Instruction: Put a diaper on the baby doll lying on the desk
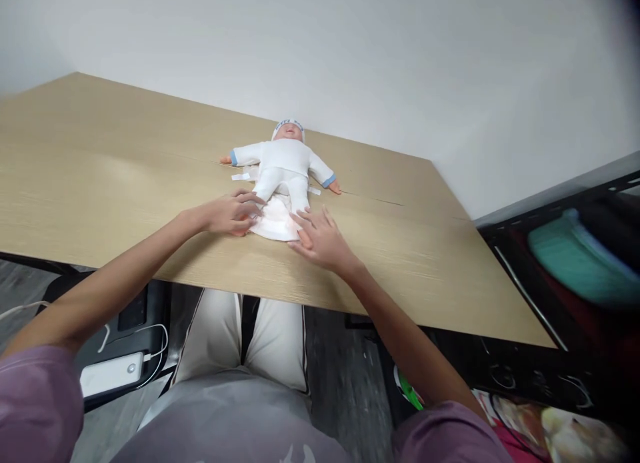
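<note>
On its back on the table lies a baby doll (285, 157) in a white suit with blue cuffs and a white printed headband. Its arms are spread and its head points away from me. Beneath its hips and between its legs is a spread white diaper (275, 221), whose tabs stick out at both sides. My left hand (231, 211) rests at the doll's leg on the left, fingers spread over the lower leg. At the other leg is my right hand (324, 238), its fingers apart and touching the lower leg and the diaper's edge.
The wooden table (125, 156) reaches back to a white wall (320, 49). Below its front edge at left, a white power bank (111, 374) with a cable lies on a black seat. A dark shelf (505, 263) with a teal item (575, 256) stands at right.
</note>
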`<state>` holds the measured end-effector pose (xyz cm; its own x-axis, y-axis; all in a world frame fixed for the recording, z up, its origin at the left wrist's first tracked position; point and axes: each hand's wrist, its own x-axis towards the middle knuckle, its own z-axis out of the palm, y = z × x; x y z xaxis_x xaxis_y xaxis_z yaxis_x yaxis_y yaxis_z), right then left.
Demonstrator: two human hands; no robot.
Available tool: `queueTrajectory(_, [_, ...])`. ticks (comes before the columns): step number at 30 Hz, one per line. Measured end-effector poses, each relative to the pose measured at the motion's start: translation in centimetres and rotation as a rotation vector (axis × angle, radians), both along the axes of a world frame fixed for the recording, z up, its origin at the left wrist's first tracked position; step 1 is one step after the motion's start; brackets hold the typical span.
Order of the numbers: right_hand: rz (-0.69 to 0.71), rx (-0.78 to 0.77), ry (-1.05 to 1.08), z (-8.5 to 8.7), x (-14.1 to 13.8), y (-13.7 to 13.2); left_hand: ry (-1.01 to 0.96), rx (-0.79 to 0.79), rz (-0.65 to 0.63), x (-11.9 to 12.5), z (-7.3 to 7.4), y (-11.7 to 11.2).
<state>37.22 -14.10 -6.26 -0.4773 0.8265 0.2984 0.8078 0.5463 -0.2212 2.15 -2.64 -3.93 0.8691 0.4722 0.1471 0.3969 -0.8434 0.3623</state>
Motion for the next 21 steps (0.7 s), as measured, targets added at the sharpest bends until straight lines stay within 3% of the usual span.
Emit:
queueTrajectory(5, [-0.138,0.049,-0.005,-2.0,-2.6,-0.4,-0.005,0.073,0.125,1.7,-1.5,-1.9])
queueTrajectory(9, [-0.193,0.041,0.064,-1.4,-2.2,1.6,-0.127,0.045,0.197,2.6,-1.1,-0.9])
queueTrajectory(13, [-0.212,0.037,0.258,0.9,-0.5,5.1,-0.307,-0.102,0.356,3.8,1.3,2.3])
queueTrajectory(16, [-0.186,0.111,0.387,2.4,0.6,9.2,-0.421,-0.078,0.418,5.3,2.7,5.9])
queueTrajectory(18, [-0.207,0.131,0.439,2.8,1.0,12.5,-0.458,-0.059,0.449,6.5,3.1,8.6])
queueTrajectory(21, [-0.305,0.021,0.515,2.4,1.4,17.4,-0.503,-0.185,0.499,8.1,2.7,12.2])
